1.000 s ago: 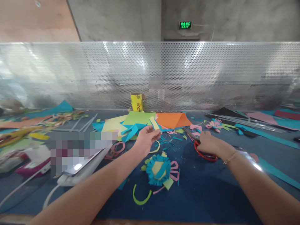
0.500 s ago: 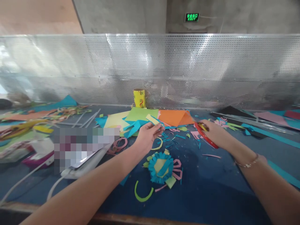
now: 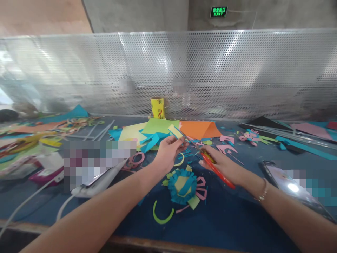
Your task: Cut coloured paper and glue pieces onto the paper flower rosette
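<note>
Near the centre of the frame, the left hand (image 3: 168, 151) pinches a pale yellow paper strip (image 3: 174, 131) between thumb and fingertips. The strip juts up and to the left, above that grip. Just to its right, the right hand (image 3: 223, 164) has its grip closed round red-handled scissors (image 3: 218, 173), blades pointing up-left at the strip's near end. A blue paper flower (image 3: 181, 184) lies on the bench (image 3: 237, 218) below both.

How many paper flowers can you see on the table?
2: a blue fringed flower in the centre foreground, and a pink-and-teal flower further back on the right. The scrap piles at left may hide more.
</note>
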The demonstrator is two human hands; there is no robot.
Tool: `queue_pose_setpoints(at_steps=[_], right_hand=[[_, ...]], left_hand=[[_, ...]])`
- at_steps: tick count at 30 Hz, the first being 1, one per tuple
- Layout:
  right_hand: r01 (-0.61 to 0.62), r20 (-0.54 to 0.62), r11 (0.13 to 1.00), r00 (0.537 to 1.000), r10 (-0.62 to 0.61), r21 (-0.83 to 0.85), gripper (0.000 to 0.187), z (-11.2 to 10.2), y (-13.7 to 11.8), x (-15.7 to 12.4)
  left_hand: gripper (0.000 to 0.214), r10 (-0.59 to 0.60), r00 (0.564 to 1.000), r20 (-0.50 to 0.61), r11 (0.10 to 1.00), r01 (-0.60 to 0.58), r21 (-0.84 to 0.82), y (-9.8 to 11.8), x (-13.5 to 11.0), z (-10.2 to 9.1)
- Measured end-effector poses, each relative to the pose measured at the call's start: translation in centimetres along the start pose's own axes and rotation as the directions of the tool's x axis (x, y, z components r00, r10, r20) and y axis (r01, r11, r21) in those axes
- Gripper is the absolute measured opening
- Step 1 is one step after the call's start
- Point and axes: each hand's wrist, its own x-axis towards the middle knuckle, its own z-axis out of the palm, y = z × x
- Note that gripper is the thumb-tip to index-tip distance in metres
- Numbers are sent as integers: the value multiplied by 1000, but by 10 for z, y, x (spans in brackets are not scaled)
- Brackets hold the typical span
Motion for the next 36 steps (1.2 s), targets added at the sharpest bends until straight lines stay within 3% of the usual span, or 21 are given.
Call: queue_pose_setpoints(at_steps=[16,36], right_hand=[[17,32,999,999,-19,47,33,1,-3,1],[-5,-80,1000,997,6,7,21,12,0,5]], left_hand=[[24,2,1000,4,998,-2,66,-3,-2,0],[14,-132,991,32,991,133,-31,2,-1,-1]])
